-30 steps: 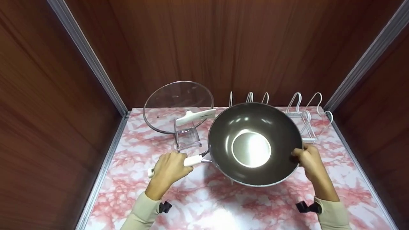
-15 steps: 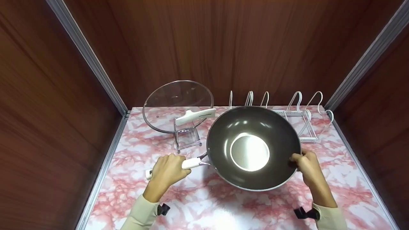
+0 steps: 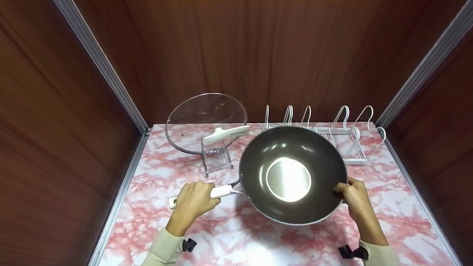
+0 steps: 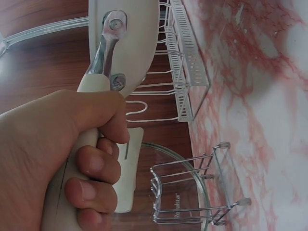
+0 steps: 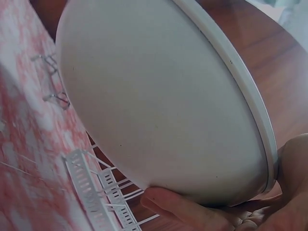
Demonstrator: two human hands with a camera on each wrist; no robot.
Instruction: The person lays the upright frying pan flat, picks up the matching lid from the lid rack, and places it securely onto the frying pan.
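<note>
Two hands [image 3: 195, 199] [image 3: 356, 197] on one wok [image 3: 292, 175]

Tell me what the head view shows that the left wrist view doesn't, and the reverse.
Only the head view: the dark inside of the wok, and the right hand holding it.
Only the left wrist view: the wok's pale outer wall and readable lettering on the glass lid.
Both: the left hand gripping the white handle, the glass lid in its wire stand, the white rack and the red-and-white tabletop.
</note>
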